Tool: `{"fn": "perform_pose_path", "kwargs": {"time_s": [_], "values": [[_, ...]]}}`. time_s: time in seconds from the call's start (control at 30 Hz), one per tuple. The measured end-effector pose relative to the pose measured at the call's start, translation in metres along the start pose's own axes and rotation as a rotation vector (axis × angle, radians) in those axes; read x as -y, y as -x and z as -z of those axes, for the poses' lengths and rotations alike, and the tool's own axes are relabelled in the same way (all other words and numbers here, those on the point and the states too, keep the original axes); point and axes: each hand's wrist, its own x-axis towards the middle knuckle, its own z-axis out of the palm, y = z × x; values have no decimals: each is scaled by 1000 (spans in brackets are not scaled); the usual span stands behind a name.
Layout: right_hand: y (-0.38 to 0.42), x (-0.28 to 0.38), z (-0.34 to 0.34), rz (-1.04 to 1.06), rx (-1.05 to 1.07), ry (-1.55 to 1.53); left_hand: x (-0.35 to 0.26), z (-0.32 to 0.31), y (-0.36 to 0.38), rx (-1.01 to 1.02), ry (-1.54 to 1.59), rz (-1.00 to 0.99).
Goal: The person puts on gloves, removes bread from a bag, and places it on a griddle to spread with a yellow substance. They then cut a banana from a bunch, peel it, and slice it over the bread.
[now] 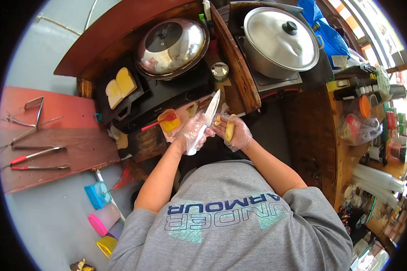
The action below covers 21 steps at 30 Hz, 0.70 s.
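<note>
My left hand [194, 132], in a clear plastic glove, is closed around the white handle of a knife [212, 107]. The blade points up and away from me, with pale smears on it. Beside it, my gloved right hand [239, 135] cradles a peeled piece of banana [229, 131] in the palm. Small banana bits [218, 120] lie at its fingers, close to the blade. Just beyond my left hand is a bread slice [167, 124] with yellow spread, and a red spatula [160, 121] rests on it.
Two bread slices [121, 86] lie left of a domed lidded pan [172, 49] on the black stove. A large lidded pot [280, 43] stands behind a wooden partition [239, 67]. A small glass jar [220, 71] is nearby. Tongs [38, 154] hang over the red-brown board at left.
</note>
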Motion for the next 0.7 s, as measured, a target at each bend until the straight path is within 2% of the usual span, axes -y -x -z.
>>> {"fn": "perform_pose_path", "kwargs": {"time_s": [0.07,0.17,0.2,0.37,0.43,0.5,0.7], "values": [[8,1,9,44,-107,9,1,7,2,-13,0,23],[40,11,45,127,-97,58,4,23,10,-26,33,38],[52,15,66,157,-144,53,3,26,17,-8,27,-15],[82,16,147,299,-398,-33,19,60,32,-63,22,12],[68,6,174,327,-473,-62,24,76,38,-114,24,75],[44,-2,202,356,-540,-89,32,91,47,-91,-9,39],[-69,-8,284,486,-714,-285,40,113,71,-222,-50,89]]}}
